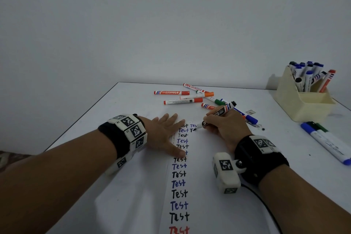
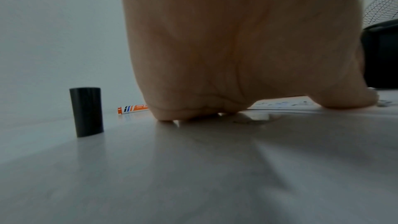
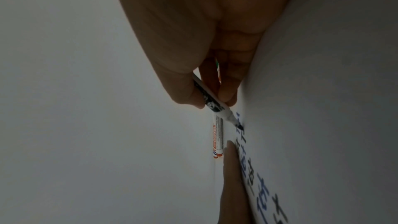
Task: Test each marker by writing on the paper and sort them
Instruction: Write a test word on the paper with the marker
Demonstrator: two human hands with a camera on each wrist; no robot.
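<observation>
A white paper [image 1: 201, 186] lies on the table, with a column of "Test" words in black, blue and red. My right hand [image 1: 224, 127] grips an uncapped black marker [image 1: 218, 115], tip down on the paper at the top of a second column [image 3: 241, 127]. My left hand [image 1: 167, 131] lies flat with spread fingers, pressing the paper's left edge; its palm [image 2: 237, 48] fills the left wrist view. A black cap [image 2: 86, 111] stands upright on the table beside it. Loose markers [image 1: 182, 101], orange, green and blue, lie beyond the hands.
A cream holder [image 1: 303, 99] at the back right carries several capped markers, mostly blue. Three markers [image 1: 326, 140] lie on the right side of the table. The table's left edge [image 1: 81, 116] runs diagonally. A black cable [image 1: 266, 209] trails from the right wrist.
</observation>
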